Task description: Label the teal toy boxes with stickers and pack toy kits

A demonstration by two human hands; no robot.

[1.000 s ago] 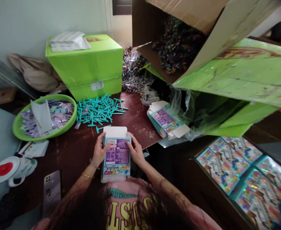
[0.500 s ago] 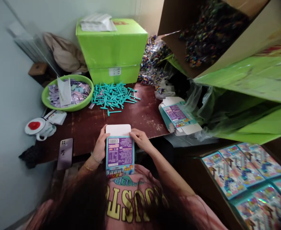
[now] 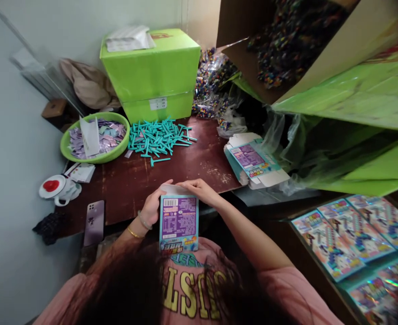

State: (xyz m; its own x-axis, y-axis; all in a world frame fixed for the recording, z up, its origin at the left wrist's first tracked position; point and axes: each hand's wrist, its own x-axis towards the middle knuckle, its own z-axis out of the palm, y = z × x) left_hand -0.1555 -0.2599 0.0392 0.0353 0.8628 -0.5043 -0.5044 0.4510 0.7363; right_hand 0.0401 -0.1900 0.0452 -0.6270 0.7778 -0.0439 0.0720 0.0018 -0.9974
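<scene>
A purple and teal printed box (image 3: 179, 221) is upright in front of my chest, its barcode side facing up at me. My left hand (image 3: 153, 205) grips the box's left side near the top, fingers wrapped round the edge. Across the top, my right hand (image 3: 200, 190) lies with its fingers pressed together on the white flap (image 3: 171, 189), which is tilted over. Beyond the hands, a pile of turquoise T-shaped pieces (image 3: 160, 137) covers part of the brown table (image 3: 127, 189).
A green bowl of small packets (image 3: 112, 155), a lidded mug (image 3: 61, 189) and a phone (image 3: 94, 222) are at the left. Flat printed cartons (image 3: 256, 160) lie right of centre. A green box (image 3: 151, 76) stands behind; packed boxes (image 3: 330, 243) fill a carton at lower right.
The white top flap has tilted over. My right hand has moved from the flap's right edge to lie across its top. The view has shifted slightly.
</scene>
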